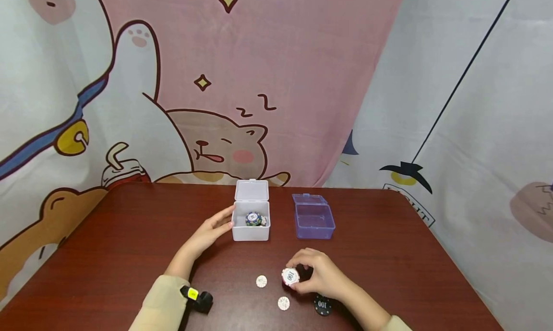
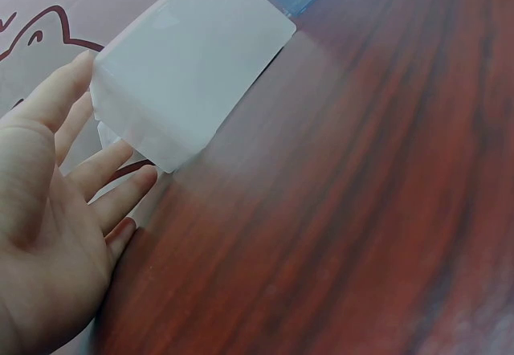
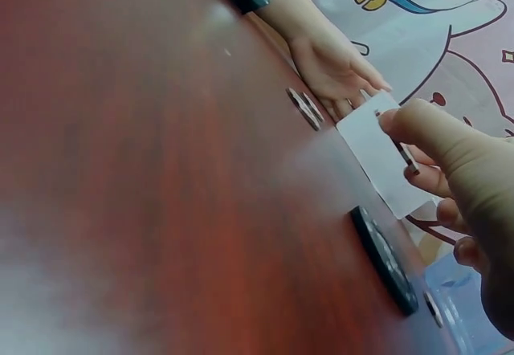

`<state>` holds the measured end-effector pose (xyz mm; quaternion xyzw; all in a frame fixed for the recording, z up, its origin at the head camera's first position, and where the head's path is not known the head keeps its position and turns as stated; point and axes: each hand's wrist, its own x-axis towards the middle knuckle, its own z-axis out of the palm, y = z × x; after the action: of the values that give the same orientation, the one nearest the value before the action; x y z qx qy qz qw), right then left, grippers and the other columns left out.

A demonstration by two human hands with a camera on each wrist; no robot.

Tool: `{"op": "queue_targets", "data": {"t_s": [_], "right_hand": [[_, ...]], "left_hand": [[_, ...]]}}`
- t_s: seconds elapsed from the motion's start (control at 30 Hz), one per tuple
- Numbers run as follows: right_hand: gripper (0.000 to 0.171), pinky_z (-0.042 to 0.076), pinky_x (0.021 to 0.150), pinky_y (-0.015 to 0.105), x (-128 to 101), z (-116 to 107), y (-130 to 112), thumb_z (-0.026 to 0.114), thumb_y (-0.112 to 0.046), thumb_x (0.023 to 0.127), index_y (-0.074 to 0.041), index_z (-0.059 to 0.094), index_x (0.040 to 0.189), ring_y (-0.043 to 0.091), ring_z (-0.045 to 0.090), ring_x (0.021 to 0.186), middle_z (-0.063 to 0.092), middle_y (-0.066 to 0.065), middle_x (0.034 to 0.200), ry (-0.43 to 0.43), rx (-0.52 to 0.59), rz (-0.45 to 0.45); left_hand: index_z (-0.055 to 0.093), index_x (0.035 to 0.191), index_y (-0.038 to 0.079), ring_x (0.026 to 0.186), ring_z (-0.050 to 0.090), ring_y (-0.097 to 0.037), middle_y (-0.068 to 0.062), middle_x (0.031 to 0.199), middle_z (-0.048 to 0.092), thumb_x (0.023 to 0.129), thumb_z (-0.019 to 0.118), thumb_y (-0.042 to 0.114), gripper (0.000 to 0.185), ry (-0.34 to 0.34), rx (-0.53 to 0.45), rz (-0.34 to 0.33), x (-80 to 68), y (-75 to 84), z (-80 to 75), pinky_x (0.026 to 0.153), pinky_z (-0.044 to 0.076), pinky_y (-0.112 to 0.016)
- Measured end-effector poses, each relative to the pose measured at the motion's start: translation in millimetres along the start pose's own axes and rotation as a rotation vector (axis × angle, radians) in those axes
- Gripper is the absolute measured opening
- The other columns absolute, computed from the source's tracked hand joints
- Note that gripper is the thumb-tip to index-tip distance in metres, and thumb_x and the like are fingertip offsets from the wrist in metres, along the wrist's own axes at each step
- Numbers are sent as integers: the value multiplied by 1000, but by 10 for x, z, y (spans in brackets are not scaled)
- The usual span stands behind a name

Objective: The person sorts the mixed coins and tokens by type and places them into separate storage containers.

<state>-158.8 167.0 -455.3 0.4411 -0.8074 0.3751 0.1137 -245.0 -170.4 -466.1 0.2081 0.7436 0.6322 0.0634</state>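
Note:
My left hand (image 1: pixel 218 223) rests with straight fingers against the left wall of an open white box (image 1: pixel 250 230), whose lid stands upright. Several chips (image 1: pixel 255 219) lie inside it. The left wrist view shows the same hand (image 2: pixel 64 202) beside the white box (image 2: pixel 189 66). My right hand (image 1: pixel 313 273) pinches a white chip marked 100 (image 1: pixel 290 276) just above the table, tilted up on edge. In the right wrist view the chip (image 3: pixel 399 144) is edge-on between my fingertips (image 3: pixel 438 134).
An open purple box (image 1: pixel 313 221) stands right of the white one and looks empty. Two small white chips (image 1: pixel 261 281) (image 1: pixel 283 303) and a black chip marked 100 (image 1: pixel 322 304) lie on the brown table (image 1: pixel 121 244) near my right hand. A cartoon curtain hangs behind.

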Motion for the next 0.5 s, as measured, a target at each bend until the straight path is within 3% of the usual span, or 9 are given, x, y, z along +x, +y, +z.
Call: {"op": "queue_targets", "data": {"t_s": [0.2,0.27,0.43,0.5], "right_hand": [[32,46,70,23,159,10,38,85,-16,67,-19,70,95,5,56,84,65,-14,93,72,-36,30],[33,46,68,23,213,16,42,86,-15,66,-17,71,95,5,55,82,65,-14,92,91,-46,50],[35,45,62,24,373,35,42,87,-16,64,-15,72,96,8,54,75,64,-14,89,117,-62,109],[35,45,62,24,441,49,47,87,-17,64,-15,73,96,8,53,74,64,-14,88,125,-74,124]], "left_hand": [[35,148,6,132,38,-39,-21,147,36,98,54,11,54,1,4,-8,-3,15,3,105,28,-53],[34,148,4,132,36,-41,-22,147,35,98,54,11,54,-2,5,-18,-27,113,18,105,28,-54],[34,148,3,131,36,-42,-23,147,35,98,55,10,55,-1,1,-18,-31,117,18,105,27,-54],[35,148,6,131,37,-40,-21,147,36,98,54,10,54,4,3,-13,-8,29,3,105,28,-53]]}}
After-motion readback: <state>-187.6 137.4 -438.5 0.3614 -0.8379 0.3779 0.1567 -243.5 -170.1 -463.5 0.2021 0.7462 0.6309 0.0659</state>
